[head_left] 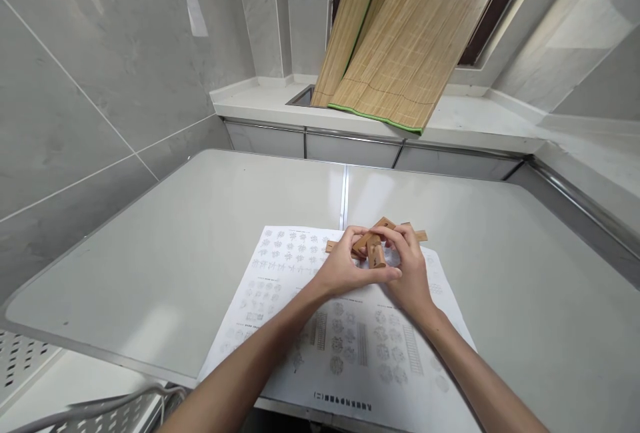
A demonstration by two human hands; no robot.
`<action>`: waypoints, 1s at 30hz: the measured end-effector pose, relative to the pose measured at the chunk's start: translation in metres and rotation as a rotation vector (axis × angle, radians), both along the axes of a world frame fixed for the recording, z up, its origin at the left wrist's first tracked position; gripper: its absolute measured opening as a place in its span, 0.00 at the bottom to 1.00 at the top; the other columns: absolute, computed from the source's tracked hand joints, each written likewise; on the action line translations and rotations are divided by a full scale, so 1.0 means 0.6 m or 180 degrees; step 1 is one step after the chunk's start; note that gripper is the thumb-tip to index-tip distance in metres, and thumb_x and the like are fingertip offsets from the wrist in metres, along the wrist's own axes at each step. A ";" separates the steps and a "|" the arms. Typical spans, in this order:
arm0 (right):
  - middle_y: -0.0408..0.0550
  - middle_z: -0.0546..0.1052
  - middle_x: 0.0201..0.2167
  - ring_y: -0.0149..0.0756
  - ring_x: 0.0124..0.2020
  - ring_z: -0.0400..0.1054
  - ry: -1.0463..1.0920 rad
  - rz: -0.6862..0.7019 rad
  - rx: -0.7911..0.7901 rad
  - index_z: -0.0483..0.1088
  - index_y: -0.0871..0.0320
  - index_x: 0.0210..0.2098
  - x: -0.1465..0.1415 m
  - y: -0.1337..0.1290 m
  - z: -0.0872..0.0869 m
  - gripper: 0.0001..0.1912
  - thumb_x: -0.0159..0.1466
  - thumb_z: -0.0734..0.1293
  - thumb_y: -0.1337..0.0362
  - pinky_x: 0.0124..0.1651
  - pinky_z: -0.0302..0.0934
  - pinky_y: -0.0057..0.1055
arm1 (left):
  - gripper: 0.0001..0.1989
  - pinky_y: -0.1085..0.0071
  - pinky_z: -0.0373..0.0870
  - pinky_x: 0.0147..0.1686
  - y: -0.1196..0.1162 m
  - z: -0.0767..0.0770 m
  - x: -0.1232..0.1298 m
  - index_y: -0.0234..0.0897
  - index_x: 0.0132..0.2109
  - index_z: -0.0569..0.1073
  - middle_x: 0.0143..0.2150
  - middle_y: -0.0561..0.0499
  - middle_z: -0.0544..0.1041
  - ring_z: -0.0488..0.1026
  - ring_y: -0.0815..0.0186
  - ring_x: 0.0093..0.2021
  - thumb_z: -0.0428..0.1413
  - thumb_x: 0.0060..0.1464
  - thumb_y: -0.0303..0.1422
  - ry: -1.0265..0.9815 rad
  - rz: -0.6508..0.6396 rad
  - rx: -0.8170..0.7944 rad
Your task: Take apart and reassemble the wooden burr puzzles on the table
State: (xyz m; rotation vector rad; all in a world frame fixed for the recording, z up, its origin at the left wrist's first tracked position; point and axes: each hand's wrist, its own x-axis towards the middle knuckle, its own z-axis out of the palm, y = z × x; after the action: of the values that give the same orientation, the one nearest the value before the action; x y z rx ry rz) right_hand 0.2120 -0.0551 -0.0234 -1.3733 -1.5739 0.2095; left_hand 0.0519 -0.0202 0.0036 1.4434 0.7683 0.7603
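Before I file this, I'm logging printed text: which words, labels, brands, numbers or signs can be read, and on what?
"(二)": ends the upside-down title on the paper sheet; its other characters are too blurred to read surely.
Small print elsewhere on the sheet: too small to read.
Dark marks on the wooden blocks: too blurred to read.

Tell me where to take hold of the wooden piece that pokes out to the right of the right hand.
Pinch the wooden piece by its exposed outer end, probably best coming from the right: that slim end juts out past the right hand, while its inner part is hidden.
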 end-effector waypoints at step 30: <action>0.48 0.76 0.40 0.42 0.38 0.72 0.0246 0.0250 0.0005 0.73 0.52 0.46 -0.017 -0.004 0.005 0.07 0.73 0.63 0.60 0.40 0.67 0.39 | 0.25 0.62 0.69 0.49 -0.007 0.012 0.003 0.39 0.46 0.74 0.39 0.49 0.73 0.70 0.60 0.42 0.42 0.71 0.52 0.0129 0.0000 0.0236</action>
State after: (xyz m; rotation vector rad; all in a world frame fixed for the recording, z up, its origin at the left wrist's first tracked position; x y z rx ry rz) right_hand 0.2020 -0.0578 -0.0204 -1.2882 -1.5644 0.3055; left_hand 0.0538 -0.0243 0.0107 1.5294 0.7780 0.7683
